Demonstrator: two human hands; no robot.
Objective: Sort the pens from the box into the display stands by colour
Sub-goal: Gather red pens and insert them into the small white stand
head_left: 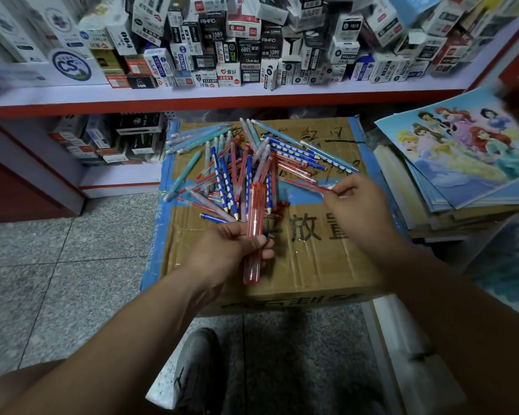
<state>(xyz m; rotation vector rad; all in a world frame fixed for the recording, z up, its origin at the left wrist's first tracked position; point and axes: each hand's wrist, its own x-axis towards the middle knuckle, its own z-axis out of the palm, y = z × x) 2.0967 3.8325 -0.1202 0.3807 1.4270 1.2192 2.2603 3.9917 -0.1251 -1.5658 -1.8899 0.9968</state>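
Two hands: left hand (237, 244) grips red pens (254, 232); right hand (354, 202) pinches red pen (303, 184); AIHAO boxes (212, 29)

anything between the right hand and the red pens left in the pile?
Nothing visible. The right hand already pinches one translucent red pen at the pile's right edge; the left hand holds a bundle of red pens. Some red ones lie under blue dotted pencils.

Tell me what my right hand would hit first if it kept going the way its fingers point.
Likely the red pens at the right edge of the pile; the right hand, already pinching one red pen, points up-left at them. Depth is uncertain.
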